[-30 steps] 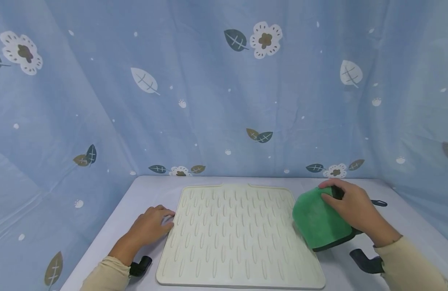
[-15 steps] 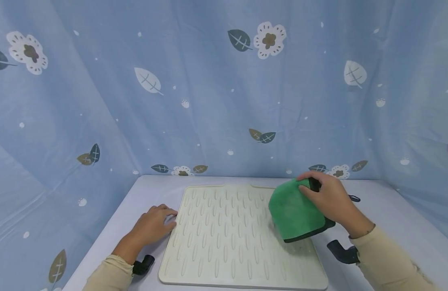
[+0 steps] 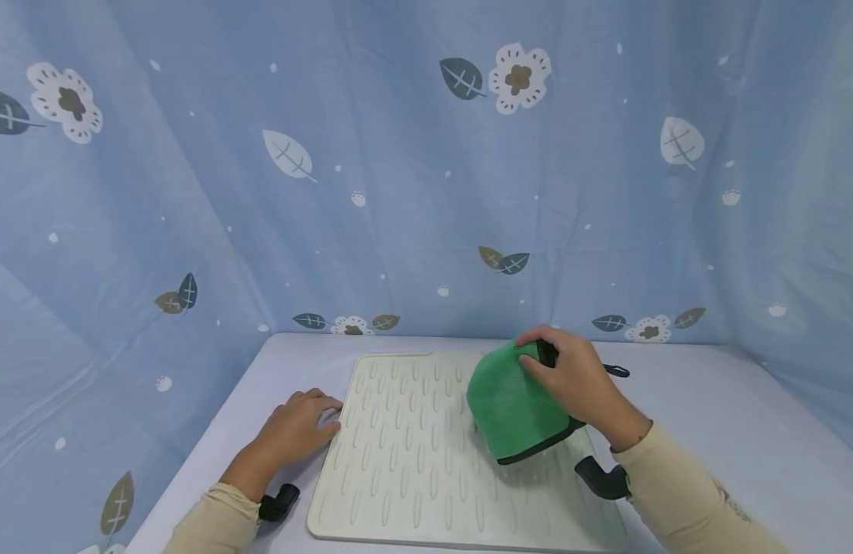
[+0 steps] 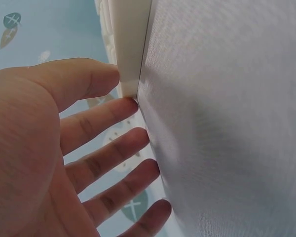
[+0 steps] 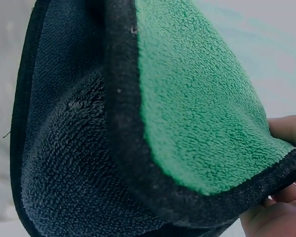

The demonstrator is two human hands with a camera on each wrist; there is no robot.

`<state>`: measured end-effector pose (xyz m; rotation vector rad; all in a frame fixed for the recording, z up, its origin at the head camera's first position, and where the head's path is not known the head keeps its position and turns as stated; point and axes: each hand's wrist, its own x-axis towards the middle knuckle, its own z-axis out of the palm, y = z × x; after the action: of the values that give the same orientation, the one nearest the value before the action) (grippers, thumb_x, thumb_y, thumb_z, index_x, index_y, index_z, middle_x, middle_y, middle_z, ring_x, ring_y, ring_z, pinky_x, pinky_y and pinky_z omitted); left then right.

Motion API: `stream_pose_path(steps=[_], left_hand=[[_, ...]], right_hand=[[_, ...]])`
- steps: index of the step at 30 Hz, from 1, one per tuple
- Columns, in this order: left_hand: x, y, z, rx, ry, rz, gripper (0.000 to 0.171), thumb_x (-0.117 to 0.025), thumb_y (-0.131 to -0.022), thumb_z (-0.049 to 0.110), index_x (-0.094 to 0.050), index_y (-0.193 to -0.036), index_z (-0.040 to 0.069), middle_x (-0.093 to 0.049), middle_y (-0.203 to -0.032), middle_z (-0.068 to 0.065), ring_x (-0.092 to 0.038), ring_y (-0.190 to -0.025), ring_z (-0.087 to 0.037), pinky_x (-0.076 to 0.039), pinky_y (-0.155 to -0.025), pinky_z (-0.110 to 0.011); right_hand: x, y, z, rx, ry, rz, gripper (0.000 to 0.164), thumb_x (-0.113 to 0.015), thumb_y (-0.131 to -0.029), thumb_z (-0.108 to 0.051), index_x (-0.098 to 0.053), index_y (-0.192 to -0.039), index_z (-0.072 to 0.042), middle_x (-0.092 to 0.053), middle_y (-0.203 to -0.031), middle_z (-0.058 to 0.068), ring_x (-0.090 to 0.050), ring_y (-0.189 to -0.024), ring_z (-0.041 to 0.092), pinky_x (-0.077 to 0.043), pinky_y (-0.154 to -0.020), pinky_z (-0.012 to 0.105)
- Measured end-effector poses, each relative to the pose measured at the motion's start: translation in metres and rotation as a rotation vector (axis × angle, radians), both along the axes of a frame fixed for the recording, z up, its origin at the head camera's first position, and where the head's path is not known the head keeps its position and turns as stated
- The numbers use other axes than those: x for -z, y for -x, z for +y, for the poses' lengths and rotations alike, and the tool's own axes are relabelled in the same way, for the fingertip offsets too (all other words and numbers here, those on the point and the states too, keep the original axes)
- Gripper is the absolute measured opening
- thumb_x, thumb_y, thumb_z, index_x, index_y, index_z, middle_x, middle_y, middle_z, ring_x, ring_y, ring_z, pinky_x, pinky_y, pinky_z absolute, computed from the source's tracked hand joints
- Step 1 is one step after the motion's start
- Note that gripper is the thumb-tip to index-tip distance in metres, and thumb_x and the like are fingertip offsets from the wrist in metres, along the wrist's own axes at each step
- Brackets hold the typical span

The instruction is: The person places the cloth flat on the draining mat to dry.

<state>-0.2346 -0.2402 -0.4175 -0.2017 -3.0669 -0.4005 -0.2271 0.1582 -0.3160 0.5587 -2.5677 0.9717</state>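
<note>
A folded microfiber cloth (image 3: 512,404), green on one face and dark grey on the other with a black border, hangs tilted over the right half of a cream ridged mat (image 3: 398,454). My right hand (image 3: 578,377) pinches its upper corner between thumb and fingers; in the right wrist view the fingertips (image 5: 288,129) hold that edged corner. Beside the mat's left edge, my left hand (image 3: 298,431) rests on the table with its fingers spread. In the left wrist view its thumb (image 4: 96,76) and index finger (image 4: 101,118) are right at the mat's side.
The mat lies flat on a white-covered table (image 3: 703,438). Behind it hangs a blue curtain (image 3: 398,192) printed with flowers and leaves. A thin black loop (image 3: 616,371) sticks out behind my right hand. Black wrist mounts (image 3: 601,478) show at both sleeves.
My right hand has carried the cloth leftward from the mat's right edge to farther over the mat. The left hand stays beside the mat. The head view has shifted slightly.
</note>
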Motion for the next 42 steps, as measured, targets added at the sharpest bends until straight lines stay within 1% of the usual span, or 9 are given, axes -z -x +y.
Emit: stream_pose_path(steps=[5, 9, 12, 19, 22, 26, 30, 34, 42], left_hand=[[0.002, 0.001, -0.001, 0.000, 0.006, 0.007, 0.035, -0.073, -0.089, 0.026, -0.072, -0.122, 0.015, -0.067, -0.120, -0.008, -0.059, -0.114, -0.033, -0.048, -0.092, -0.058], [0.003, 0.001, -0.001, -0.005, 0.003, 0.013, 0.034, -0.074, -0.089, 0.026, -0.072, -0.121, 0.015, -0.067, -0.119, -0.008, -0.060, -0.114, -0.032, -0.048, -0.091, -0.058], [0.002, 0.000, 0.000, -0.005, -0.003, 0.021, 0.034, -0.074, -0.088, 0.025, -0.073, -0.120, 0.014, -0.067, -0.117, -0.008, -0.060, -0.112, -0.031, -0.049, -0.089, -0.057], [0.002, -0.002, 0.001, 0.004, -0.008, 0.030, 0.033, -0.073, -0.088, 0.024, -0.073, -0.119, 0.014, -0.068, -0.117, -0.008, -0.060, -0.112, -0.031, -0.049, -0.088, -0.057], [0.003, -0.002, 0.000, 0.002, -0.012, 0.032, 0.033, -0.073, -0.088, 0.024, -0.073, -0.119, 0.014, -0.068, -0.117, -0.008, -0.060, -0.112, -0.031, -0.049, -0.088, -0.057], [0.004, -0.001, -0.001, 0.001, -0.010, 0.039, 0.033, -0.074, -0.088, 0.024, -0.073, -0.120, 0.014, -0.068, -0.116, -0.007, -0.060, -0.111, -0.030, -0.049, -0.088, -0.056], [0.005, 0.000, -0.001, 0.001, -0.008, 0.039, 0.033, -0.074, -0.088, 0.024, -0.073, -0.120, 0.015, -0.068, -0.116, -0.006, -0.060, -0.111, -0.030, -0.049, -0.087, -0.056], [0.006, -0.001, -0.001, -0.003, -0.005, 0.039, 0.033, -0.074, -0.088, 0.025, -0.073, -0.120, 0.015, -0.068, -0.117, -0.006, -0.060, -0.112, -0.030, -0.049, -0.088, -0.056], [0.007, 0.000, -0.002, 0.005, 0.006, 0.046, 0.033, -0.074, -0.088, 0.025, -0.073, -0.120, 0.015, -0.068, -0.117, -0.006, -0.060, -0.113, -0.030, -0.049, -0.087, -0.056]], right_hand=[[0.005, 0.002, -0.018, -0.052, 0.022, -0.001, 0.021, -0.070, -0.092, -0.005, -0.069, -0.112, -0.010, -0.071, -0.111, 0.011, -0.062, -0.088, 0.018, -0.048, -0.069, 0.030], [0.008, 0.002, -0.030, -0.072, 0.028, 0.004, 0.022, -0.071, -0.091, -0.005, -0.069, -0.112, -0.010, -0.070, -0.113, 0.009, -0.062, -0.093, 0.016, -0.049, -0.073, 0.030], [0.012, 0.002, -0.037, -0.082, 0.033, 0.007, 0.022, -0.071, -0.091, -0.005, -0.069, -0.112, -0.010, -0.070, -0.112, 0.008, -0.061, -0.091, 0.016, -0.049, -0.073, 0.031], [0.019, 0.001, -0.050, -0.094, 0.060, 0.017, 0.022, -0.073, -0.089, -0.005, -0.070, -0.110, -0.010, -0.071, -0.114, 0.008, -0.066, -0.110, 0.022, -0.053, -0.088, 0.041], [0.021, 0.001, -0.054, -0.102, 0.076, 0.014, 0.022, -0.073, -0.089, -0.005, -0.070, -0.110, -0.010, -0.071, -0.114, 0.007, -0.066, -0.110, 0.022, -0.054, -0.088, 0.042], [0.027, 0.002, -0.061, -0.113, 0.094, -0.011, 0.022, -0.073, -0.089, -0.006, -0.070, -0.110, -0.011, -0.071, -0.115, 0.006, -0.066, -0.110, 0.021, -0.054, -0.089, 0.041], [0.036, 0.004, -0.066, -0.116, 0.105, -0.070, 0.022, -0.073, -0.090, -0.008, -0.070, -0.111, -0.012, -0.070, -0.116, 0.005, -0.065, -0.111, 0.020, -0.053, -0.090, 0.041], [0.046, 0.008, -0.069, -0.108, 0.078, -0.113, 0.022, -0.072, -0.091, -0.010, -0.070, -0.113, -0.013, -0.070, -0.118, 0.005, -0.065, -0.112, 0.021, -0.053, -0.091, 0.041], [0.064, 0.013, -0.068, -0.089, 0.006, -0.145, 0.022, -0.073, -0.091, -0.011, -0.071, -0.113, -0.012, -0.071, -0.116, 0.005, -0.066, -0.110, 0.022, -0.054, -0.086, 0.038]])
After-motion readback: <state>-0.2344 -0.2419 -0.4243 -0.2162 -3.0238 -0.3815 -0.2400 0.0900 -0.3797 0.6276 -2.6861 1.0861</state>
